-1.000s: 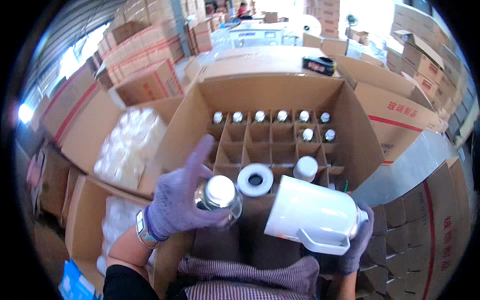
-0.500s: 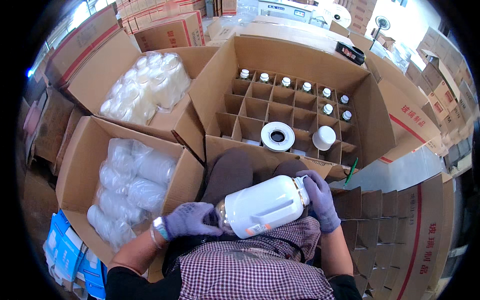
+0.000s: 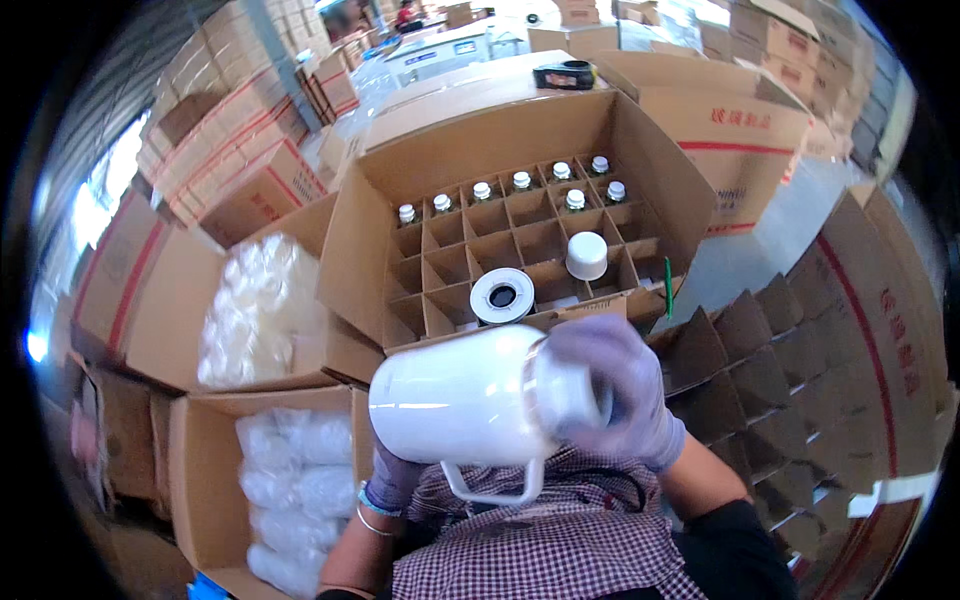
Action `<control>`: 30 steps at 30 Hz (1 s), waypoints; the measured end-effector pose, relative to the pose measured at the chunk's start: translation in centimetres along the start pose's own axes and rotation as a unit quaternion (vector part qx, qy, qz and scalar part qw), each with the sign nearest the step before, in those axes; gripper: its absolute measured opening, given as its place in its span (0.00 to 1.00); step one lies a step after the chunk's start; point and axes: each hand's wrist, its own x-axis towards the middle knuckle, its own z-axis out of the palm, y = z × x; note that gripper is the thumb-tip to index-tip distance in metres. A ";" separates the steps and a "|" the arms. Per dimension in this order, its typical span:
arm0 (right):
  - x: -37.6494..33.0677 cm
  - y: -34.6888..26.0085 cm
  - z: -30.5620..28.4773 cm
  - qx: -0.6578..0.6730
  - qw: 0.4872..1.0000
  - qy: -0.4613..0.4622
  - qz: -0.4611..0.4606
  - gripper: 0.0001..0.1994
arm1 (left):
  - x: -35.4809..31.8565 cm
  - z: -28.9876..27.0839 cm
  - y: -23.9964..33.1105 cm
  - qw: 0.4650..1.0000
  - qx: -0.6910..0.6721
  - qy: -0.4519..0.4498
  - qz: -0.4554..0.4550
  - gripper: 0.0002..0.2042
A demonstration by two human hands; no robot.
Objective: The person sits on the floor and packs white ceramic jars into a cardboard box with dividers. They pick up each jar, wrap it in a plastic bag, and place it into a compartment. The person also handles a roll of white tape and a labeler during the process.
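Observation:
A big white thermos jug point(image 3: 450, 395) with a loop handle lies on its side across my lap, raised toward the carton. My left hand point(image 3: 397, 476), in a grey-purple glove, holds it from below near the base end; most of its fingers are hidden behind the jug. My gloved right hand point(image 3: 628, 392) is wrapped round the neck end, smeared a little by motion. A dark hollow shows at the neck beside the fingers. Just beyond, a white ring-shaped part point(image 3: 502, 296) and a white cup-shaped lid point(image 3: 586, 257) rest on the carton's dividers.
The divided carton point(image 3: 660, 200) holds several white-capped bottles point(image 3: 521, 181). Bagged white parts point(image 3: 262, 310) and bagged clear parts point(image 3: 295, 490) fill two cartons at left. Cardboard dividers point(image 3: 770, 390) stand at right. A black tape dispenser point(image 3: 565, 75) sits beyond the carton.
The jug has been lifted and turned, its handle now facing me. My left hand has moved under it; my right hand has shifted round the neck. The view has swung to the right.

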 end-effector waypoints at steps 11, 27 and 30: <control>1.1 -2.6 1.9 0.146 0.987 -0.068 0.010 0.47 | -2.2 2.0 2.2 0.986 -0.119 -0.067 -0.091 0.46; -0.5 -2.3 5.2 0.272 0.961 -0.046 -0.019 0.35 | -3.1 0.3 3.5 0.983 -0.064 -0.117 -0.127 0.43; 0.1 -1.1 5.6 0.266 0.963 -0.039 -0.030 0.35 | -2.0 -1.0 3.3 0.985 -0.020 -0.119 -0.126 0.43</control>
